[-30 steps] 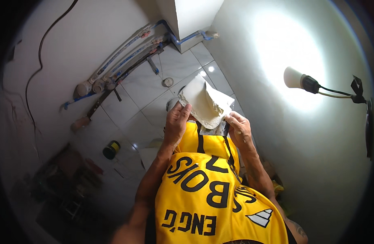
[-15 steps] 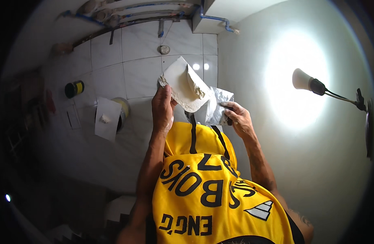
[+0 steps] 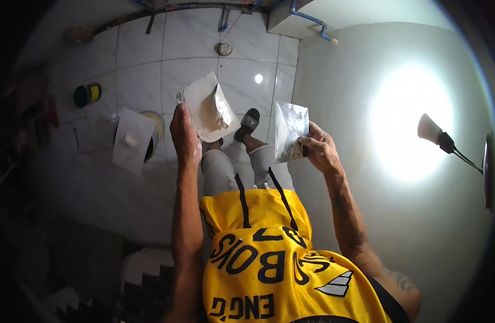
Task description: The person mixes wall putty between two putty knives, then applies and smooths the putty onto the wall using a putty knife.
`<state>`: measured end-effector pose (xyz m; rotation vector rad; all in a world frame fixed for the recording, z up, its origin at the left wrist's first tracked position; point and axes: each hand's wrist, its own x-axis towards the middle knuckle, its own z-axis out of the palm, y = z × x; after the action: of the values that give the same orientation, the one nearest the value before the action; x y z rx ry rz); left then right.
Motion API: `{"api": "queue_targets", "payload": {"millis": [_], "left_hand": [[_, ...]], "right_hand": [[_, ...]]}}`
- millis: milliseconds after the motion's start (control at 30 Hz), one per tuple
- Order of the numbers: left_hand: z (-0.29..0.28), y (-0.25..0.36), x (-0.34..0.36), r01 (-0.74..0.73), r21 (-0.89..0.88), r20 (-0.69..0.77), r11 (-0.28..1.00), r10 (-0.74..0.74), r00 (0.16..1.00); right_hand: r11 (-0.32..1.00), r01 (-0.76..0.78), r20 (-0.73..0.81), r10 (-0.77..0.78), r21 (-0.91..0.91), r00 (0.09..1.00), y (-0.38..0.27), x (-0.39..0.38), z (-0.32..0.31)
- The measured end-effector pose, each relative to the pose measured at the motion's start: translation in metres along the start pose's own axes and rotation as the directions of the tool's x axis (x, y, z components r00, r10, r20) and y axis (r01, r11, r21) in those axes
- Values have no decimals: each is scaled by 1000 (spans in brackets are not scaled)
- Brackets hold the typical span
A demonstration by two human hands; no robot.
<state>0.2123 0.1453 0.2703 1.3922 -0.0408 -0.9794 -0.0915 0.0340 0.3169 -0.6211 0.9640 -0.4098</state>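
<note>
My left hand [image 3: 184,129] is closed on a white board [image 3: 199,105] that carries a ridge of white paste [image 3: 221,113]. To its right, apart from the board, my right hand [image 3: 320,148] grips a flat metal scraper [image 3: 290,126], smeared with white paste along its left part. Below both hands are my legs in grey shorts [image 3: 220,172], with dark sandals [image 3: 249,121] on the tiles, and my yellow top.
Tiled floor [image 3: 188,32], round drain cover [image 3: 224,49], green can [image 3: 87,95]. A white sheet [image 3: 129,126] with a lump lies over a bucket [image 3: 155,121] at left. Blue pipes [image 3: 309,21] run along the far wall. A lit lamp [image 3: 430,125] is at the right wall.
The board and scraper have separated: my left hand moved left with the board, my right hand slightly right with the scraper. The view has shifted, showing my legs and sandals.
</note>
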Motion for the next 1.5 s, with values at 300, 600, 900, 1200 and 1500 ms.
{"api": "queue_targets", "payload": {"millis": [300,600,900,1200,1500], "left_hand": [[-20,-35,48,15,298,8,955,-18,1000],[-21,-102,124,144,50,244,988,-152,958],[-19,-132,161,74,127,509,989,-129,851],[-25,-111,176,-67,219,768,973,-130,627],[-24,-89,143,-103,210,793,972,-108,599]], "right_hand": [[940,-117,25,115,321,993,72,55,10],[994,-50,-161,64,94,985,92,71,9],[434,92,-78,-359,-896,930,78,16,56],[-851,388,817,-79,-353,572,67,43,58],[-843,526,897,138,-117,420,71,68,76]]}}
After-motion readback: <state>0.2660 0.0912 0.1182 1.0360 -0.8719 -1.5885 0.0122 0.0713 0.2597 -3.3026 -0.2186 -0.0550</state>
